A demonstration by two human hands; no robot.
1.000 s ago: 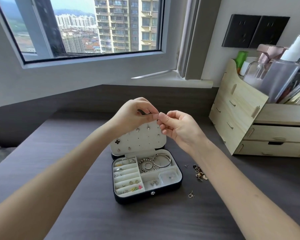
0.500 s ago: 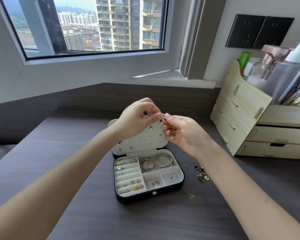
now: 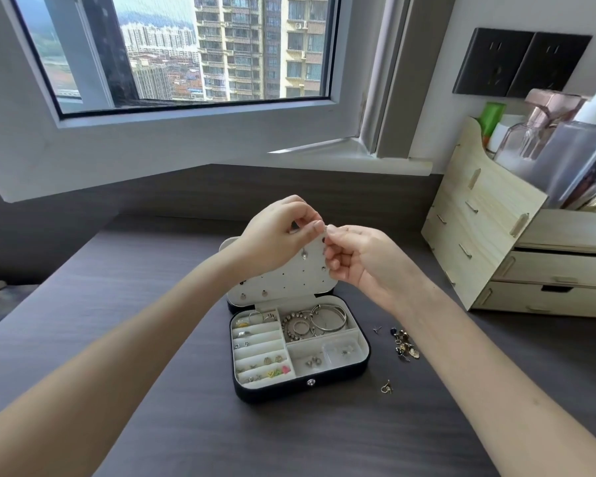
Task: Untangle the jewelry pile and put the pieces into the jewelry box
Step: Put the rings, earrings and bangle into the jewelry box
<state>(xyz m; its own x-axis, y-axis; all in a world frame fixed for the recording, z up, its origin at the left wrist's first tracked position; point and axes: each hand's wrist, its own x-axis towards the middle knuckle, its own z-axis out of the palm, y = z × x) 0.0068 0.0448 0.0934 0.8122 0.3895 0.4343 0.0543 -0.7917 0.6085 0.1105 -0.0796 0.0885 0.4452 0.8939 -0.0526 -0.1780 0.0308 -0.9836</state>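
Lying loose nearest on the dark bench (image 3: 186,425), a small gold earring (image 3: 387,388), right of the open jewelry box (image 3: 272,392). Rings, bangles and studs sorted into its compartments. Farther right, near the box, the small clumped jewelry pile (image 3: 405,344). Raised in front of the upright lid (image 3: 289,287), left hand (image 3: 276,235) and right hand (image 3: 358,256), fingertips meeting, both pinching one tiny piece (image 3: 325,229), too small to identify. Beyond, at right, a wooden organizer (image 3: 479,228); behind, the window (image 3: 186,53).
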